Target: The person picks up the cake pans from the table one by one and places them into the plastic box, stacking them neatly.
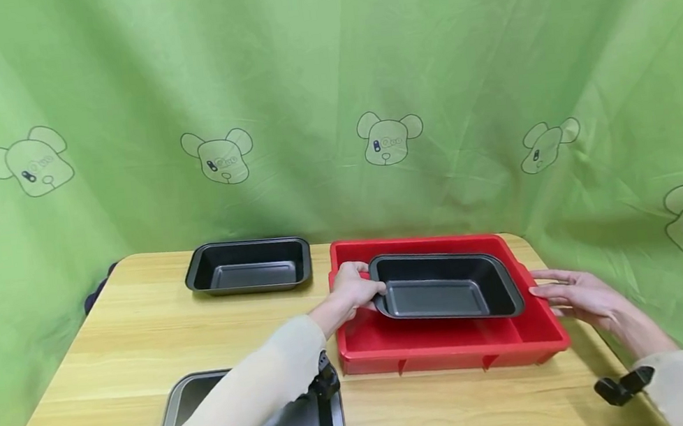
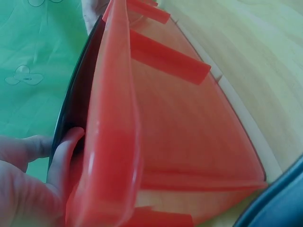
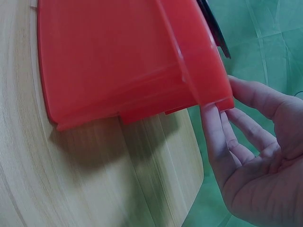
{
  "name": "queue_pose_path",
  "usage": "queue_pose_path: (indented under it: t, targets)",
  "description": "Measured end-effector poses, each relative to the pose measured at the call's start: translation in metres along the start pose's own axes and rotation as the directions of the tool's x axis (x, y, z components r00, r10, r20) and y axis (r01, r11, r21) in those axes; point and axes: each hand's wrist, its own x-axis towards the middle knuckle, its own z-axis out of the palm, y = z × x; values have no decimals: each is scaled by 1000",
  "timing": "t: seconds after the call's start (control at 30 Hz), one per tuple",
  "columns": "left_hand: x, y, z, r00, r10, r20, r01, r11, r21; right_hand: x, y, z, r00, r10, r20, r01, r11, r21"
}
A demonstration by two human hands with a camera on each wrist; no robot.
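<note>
My left hand (image 1: 353, 289) pinches the left end of a dark loaf pan (image 1: 436, 293), which lies slightly askew within the outline of a red plastic bin (image 1: 434, 357). In the left wrist view, thumb and fingers (image 2: 66, 156) grip the pan's rim just inside the bin wall (image 2: 113, 113). Whether the pan's base touches the bin floor is hidden. At the bin's right end, my right hand (image 1: 588, 297) holds the outer rim, with fingers (image 3: 215, 137) reaching beneath it in the right wrist view.
A second dark loaf pan (image 1: 250, 284) stands at the table's back left. Nearer, a wider metal baking pan (image 1: 175, 393) sits partly beneath my left forearm. The wooden table (image 1: 109, 338) backs onto a green curtain (image 1: 300, 70).
</note>
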Motion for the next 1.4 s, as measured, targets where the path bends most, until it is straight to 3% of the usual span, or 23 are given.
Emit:
queue_pose_path:
  t: [0.57,1.0,1.4]
  targets:
    - [-1,-15,20,998,-61,-14,60,997,-44,-3,1,2,1000,2,0,-2,1000,5]
    - [1,-24,31,995,-103,-15,103,994,-20,-7,2,2,1000,-12,17,12,1000,25]
    - [-3,-19,25,994,-108,-27,110,993,54,-5,-2,1,1000,27,-14,-27,1000,1]
